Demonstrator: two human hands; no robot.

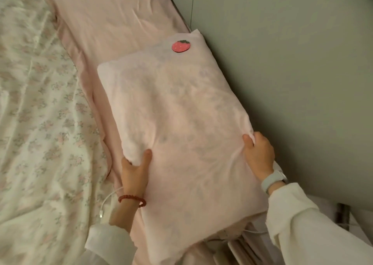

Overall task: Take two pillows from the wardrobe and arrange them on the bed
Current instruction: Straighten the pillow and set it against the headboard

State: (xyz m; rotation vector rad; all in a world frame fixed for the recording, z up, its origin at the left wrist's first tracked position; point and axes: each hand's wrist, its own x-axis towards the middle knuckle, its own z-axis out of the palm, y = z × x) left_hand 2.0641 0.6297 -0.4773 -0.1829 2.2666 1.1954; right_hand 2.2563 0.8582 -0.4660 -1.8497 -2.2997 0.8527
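A pale pink pillow lies on the bed, set lengthwise on the pink sheet and close along the grey-green headboard at its right side. A red strawberry patch sits near the pillow's far corner. Both hands are clamped on the near part of the pillow: the left hand pinches its left edge, thumb on top and fingers tucked under, while the right hand grips the right edge beside the headboard, bunching the cover into creases. The left wrist wears a red bead bracelet, the right wrist a pale watch, and both arms are in cream sleeves. Left of the pink sheet spreads a rumpled floral duvet. A white charging cable lies on the duvet just beside the left wrist
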